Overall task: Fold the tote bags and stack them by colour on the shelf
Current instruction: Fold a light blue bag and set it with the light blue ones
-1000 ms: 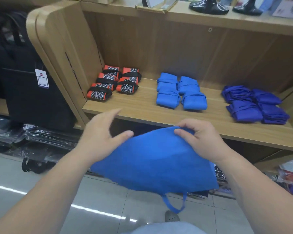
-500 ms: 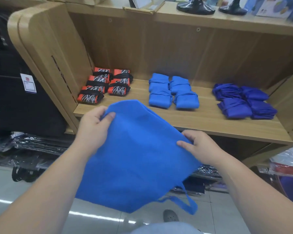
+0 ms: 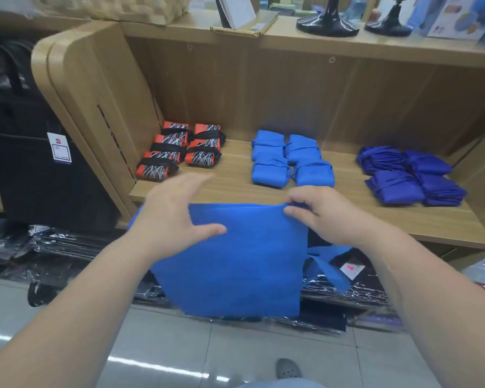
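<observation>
The right hand is pinching the top edge of the blue tote bag, which is hanging just before the shelf's front edge. The left hand is spreading straight fingers (blurred) over its upper left corner, thumb resting on the fabric.

The shelf has a bare strip of wood along its front, just past my left hand and right hand. Behind the strip stand three piles: orange bags at the left, blue bags in the middle, purple bags at the right. A wide bare gap lies between blue and purple, a narrower one between orange and blue. Above the piles the room is open up to the top shelf. The side panel closes the left; the orange bags seem to sit just beside it. The tote my right hand pinches hangs before the shelf's front edge and screens the space below.
</observation>
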